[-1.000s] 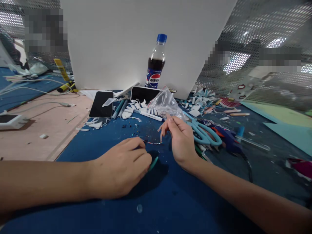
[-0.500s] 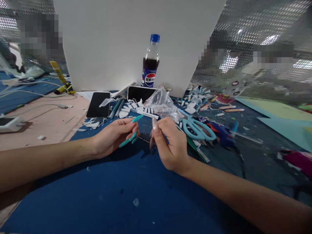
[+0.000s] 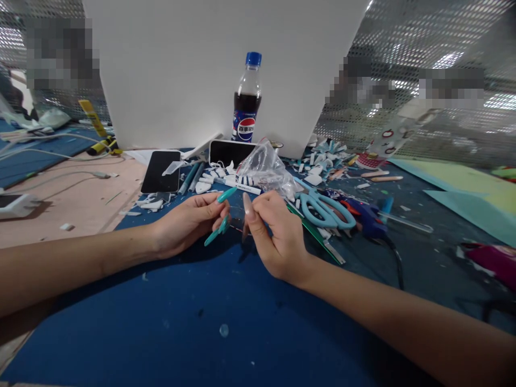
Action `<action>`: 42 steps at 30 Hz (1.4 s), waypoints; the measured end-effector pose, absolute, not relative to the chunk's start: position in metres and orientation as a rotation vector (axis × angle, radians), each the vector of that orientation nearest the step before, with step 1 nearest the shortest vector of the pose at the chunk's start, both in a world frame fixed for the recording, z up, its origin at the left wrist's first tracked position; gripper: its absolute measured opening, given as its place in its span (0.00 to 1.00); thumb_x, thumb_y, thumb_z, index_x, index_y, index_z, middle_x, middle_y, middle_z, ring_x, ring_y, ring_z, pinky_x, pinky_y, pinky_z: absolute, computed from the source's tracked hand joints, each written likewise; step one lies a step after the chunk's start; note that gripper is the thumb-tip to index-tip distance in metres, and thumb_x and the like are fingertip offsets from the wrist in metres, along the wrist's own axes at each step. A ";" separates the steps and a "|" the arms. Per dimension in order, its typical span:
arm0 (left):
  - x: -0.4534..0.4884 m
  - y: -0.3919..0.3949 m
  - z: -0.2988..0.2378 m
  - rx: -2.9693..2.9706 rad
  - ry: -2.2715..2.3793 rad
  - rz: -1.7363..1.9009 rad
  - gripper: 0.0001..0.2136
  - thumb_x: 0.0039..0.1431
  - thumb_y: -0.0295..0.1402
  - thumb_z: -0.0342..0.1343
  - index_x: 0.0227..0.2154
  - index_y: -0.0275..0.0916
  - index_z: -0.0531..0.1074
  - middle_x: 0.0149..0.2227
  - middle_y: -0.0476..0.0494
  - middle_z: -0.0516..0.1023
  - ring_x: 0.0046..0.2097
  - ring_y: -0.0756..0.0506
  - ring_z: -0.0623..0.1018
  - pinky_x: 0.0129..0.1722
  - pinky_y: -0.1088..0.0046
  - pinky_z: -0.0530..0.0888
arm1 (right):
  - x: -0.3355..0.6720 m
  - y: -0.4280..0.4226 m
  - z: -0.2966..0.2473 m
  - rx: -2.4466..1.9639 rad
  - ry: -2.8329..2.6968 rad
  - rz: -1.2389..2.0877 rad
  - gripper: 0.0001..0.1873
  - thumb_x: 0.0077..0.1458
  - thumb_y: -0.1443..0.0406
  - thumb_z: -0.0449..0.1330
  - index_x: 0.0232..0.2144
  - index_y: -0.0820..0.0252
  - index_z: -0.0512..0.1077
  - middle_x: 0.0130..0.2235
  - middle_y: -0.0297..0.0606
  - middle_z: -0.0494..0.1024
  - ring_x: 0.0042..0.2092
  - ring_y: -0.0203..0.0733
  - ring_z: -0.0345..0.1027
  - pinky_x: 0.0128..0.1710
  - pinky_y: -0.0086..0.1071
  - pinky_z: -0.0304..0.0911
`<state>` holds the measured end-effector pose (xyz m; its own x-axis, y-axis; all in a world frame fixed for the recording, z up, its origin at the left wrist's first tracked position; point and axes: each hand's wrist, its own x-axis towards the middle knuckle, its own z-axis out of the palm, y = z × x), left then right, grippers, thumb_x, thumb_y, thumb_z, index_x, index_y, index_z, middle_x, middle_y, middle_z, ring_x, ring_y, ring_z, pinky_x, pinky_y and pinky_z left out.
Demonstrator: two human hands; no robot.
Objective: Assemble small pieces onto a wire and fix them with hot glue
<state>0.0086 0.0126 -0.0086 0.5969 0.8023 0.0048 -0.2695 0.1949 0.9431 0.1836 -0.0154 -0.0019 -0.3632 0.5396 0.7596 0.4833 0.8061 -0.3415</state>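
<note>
Above the blue mat (image 3: 161, 322), my left hand (image 3: 183, 223), with long teal nails, is closed in a pinch of thumb and fingers. Close to its right, my right hand (image 3: 280, 236), with long pale pink nails, is curled shut, thumb pressed to the bent index finger. A thin, dark, thread-like line (image 3: 238, 228) shows in the gap between the fingertips; what either hand pinches is too small to make out. Just behind the hands lie a white marker-like stick (image 3: 248, 188) and a crumpled clear plastic bag (image 3: 268, 166).
Right of my right hand lie light blue scissors (image 3: 322, 209), a green strip (image 3: 314, 234) and a blue glue gun (image 3: 371, 223) with a cable. Two phones, one a black phone (image 3: 162, 172), white scraps (image 3: 324, 156) and a cola bottle (image 3: 246, 102) stand or lie behind.
My right hand has moved slightly left, towards my left hand, narrowing the gap. My left hand's lower fingers have shifted a little. The whole view has shifted slightly.
</note>
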 end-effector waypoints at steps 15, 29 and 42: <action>0.010 0.013 -0.008 1.151 0.569 0.812 0.13 0.59 0.33 0.50 0.20 0.36 0.66 0.18 0.53 0.64 0.24 0.54 0.62 0.27 0.80 0.60 | 0.183 -0.015 -0.002 -0.784 -2.035 0.068 0.17 0.60 0.71 0.47 0.20 0.59 0.56 0.20 0.33 0.59 0.29 0.37 0.55 0.29 0.31 0.56; 0.009 0.012 -0.007 1.167 0.576 0.803 0.13 0.58 0.35 0.51 0.20 0.36 0.65 0.18 0.53 0.64 0.24 0.54 0.62 0.27 0.79 0.61 | 0.183 -0.014 -0.003 -0.803 -2.047 0.056 0.16 0.60 0.71 0.47 0.20 0.59 0.57 0.21 0.33 0.59 0.29 0.36 0.55 0.29 0.30 0.56; 0.010 0.011 -0.007 1.170 0.594 0.810 0.13 0.58 0.35 0.51 0.20 0.36 0.65 0.18 0.53 0.64 0.24 0.54 0.63 0.27 0.78 0.62 | 0.184 -0.014 -0.003 -0.798 -2.050 0.087 0.16 0.60 0.70 0.47 0.20 0.59 0.56 0.21 0.33 0.58 0.29 0.37 0.54 0.29 0.31 0.55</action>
<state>0.0095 0.0111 -0.0066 0.5875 0.8092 0.0019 -0.2414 0.1730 0.9549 0.1836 -0.0142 -0.0025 -0.3805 0.5686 0.7293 0.5045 0.7886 -0.3516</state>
